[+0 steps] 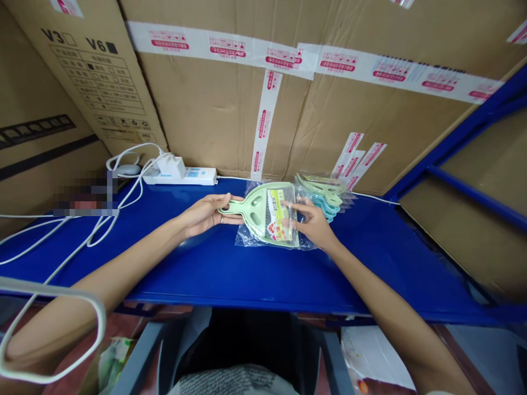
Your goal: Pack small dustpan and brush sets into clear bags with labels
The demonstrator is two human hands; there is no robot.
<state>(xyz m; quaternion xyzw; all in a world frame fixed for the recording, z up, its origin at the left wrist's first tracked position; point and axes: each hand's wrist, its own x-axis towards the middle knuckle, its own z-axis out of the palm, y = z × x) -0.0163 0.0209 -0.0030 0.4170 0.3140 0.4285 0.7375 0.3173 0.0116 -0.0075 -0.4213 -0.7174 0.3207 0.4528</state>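
Observation:
A light green mini dustpan (256,211) in a clear plastic bag is held above the blue table, its handle pointing left. My left hand (203,215) is closed round the handle, with the thumb on top and the fingers below. At the wide end, my right hand (316,224) grips the bagged edge, its fingertips reaching over the front. A white, yellow and green card label (276,215) with red print shows inside the bag. Just beyond my right hand lies a stack of bagged green and blue dustpans (323,192), partly hidden by that hand.
A white power strip (201,176) with a plugged-in adapter stands at the table's back left. White cables (123,203) loop across the left side. Large taped cardboard boxes (214,99) wall off the back, and a blue metal frame (473,192) rises at right.

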